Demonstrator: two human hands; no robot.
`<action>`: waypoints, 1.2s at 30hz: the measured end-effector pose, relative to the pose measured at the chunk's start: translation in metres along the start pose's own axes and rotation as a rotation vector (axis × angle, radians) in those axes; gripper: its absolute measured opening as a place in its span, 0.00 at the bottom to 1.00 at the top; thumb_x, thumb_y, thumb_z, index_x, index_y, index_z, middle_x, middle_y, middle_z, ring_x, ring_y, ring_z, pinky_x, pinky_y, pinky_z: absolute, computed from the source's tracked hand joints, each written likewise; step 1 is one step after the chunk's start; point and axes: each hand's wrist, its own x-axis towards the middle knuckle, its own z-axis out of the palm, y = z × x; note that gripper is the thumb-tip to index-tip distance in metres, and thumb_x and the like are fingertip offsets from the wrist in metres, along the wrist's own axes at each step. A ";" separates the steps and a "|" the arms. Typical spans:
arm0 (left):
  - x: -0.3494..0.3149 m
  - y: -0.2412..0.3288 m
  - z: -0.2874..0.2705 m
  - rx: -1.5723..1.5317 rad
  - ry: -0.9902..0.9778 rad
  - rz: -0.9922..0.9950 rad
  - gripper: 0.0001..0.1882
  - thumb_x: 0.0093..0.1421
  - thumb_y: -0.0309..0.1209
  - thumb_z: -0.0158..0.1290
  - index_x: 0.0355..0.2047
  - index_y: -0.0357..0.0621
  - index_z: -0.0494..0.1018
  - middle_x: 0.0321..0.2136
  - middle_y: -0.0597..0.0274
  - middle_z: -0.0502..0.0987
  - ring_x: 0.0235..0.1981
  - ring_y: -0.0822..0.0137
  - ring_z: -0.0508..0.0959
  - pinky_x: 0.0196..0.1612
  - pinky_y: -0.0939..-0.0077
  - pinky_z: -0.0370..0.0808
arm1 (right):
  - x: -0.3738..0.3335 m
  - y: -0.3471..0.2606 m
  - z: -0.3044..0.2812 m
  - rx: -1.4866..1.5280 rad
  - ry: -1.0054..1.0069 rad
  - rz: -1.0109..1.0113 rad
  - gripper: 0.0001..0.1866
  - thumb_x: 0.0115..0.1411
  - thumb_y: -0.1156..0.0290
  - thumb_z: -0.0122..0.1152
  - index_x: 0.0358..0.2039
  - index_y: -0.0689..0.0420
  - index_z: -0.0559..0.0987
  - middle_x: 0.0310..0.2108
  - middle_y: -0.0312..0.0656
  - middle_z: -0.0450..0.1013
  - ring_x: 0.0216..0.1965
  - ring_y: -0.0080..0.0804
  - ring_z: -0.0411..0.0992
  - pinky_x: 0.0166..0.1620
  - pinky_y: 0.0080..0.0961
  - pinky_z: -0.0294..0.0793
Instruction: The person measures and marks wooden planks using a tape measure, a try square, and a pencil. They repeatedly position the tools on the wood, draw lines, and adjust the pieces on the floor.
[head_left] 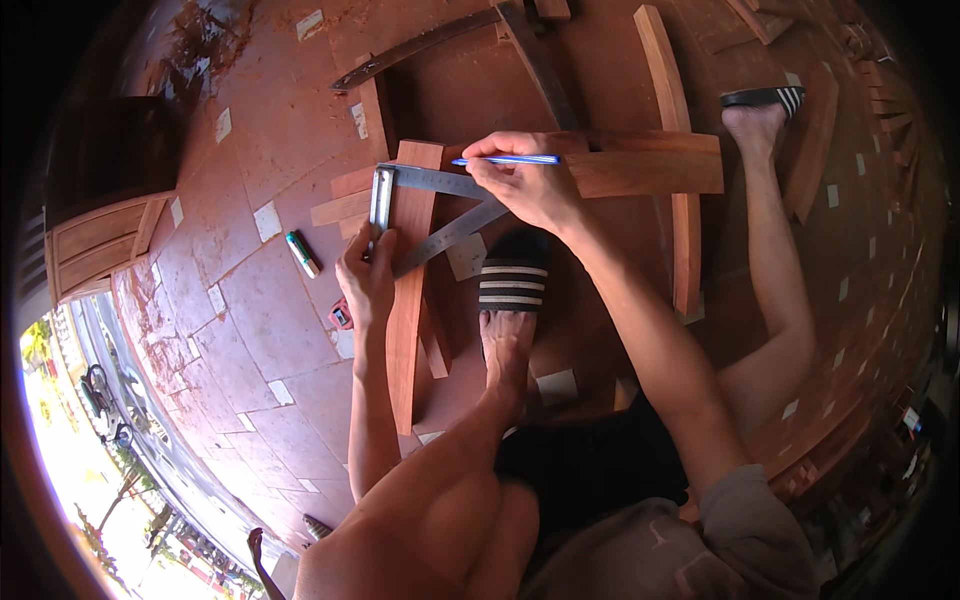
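Observation:
My left hand (366,278) is closed around the silver stock of a metal try square (383,205), holding it along the left edge of a reddish-brown wooden board (404,330). One ruled blade of the square crosses the board near its far end, and a second steel arm slants below it. In my right hand (535,195) is a blue pen (515,159), pinched between the fingers, its tip pointing left just above the ruled blade. Part of the steel is hidden under that hand.
Wooden pieces lie across the tiled floor, including a wide plank (640,172) and a long narrow one (684,235). Dark curved strips (420,50) rest farther off. Left of the board are a green-and-white marker-like item (302,254) and a small red object (341,314). My sandalled foot (512,290) stands beside the board.

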 end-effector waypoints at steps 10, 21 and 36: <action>0.006 -0.002 0.006 -0.032 0.038 0.021 0.21 0.66 0.33 0.64 0.54 0.29 0.81 0.30 0.59 0.82 0.33 0.75 0.74 0.38 0.72 0.75 | 0.019 -0.011 0.009 -0.225 -0.065 -0.178 0.09 0.63 0.70 0.71 0.38 0.63 0.88 0.34 0.48 0.86 0.34 0.39 0.86 0.39 0.31 0.83; 0.006 -0.002 0.007 -0.033 0.064 0.064 0.17 0.67 0.33 0.63 0.50 0.31 0.83 0.27 0.66 0.81 0.32 0.80 0.72 0.34 0.74 0.74 | 0.088 -0.053 0.040 -0.566 -0.262 -0.135 0.13 0.60 0.66 0.63 0.24 0.63 0.83 0.27 0.59 0.81 0.33 0.56 0.84 0.40 0.45 0.85; -0.002 -0.011 -0.014 -0.100 -0.064 0.006 0.21 0.67 0.26 0.62 0.59 0.35 0.80 0.33 0.54 0.80 0.35 0.73 0.75 0.40 0.71 0.75 | 0.141 -0.037 0.043 -0.925 -0.758 -0.037 0.25 0.54 0.68 0.73 0.54 0.54 0.86 0.47 0.48 0.84 0.54 0.48 0.81 0.58 0.38 0.80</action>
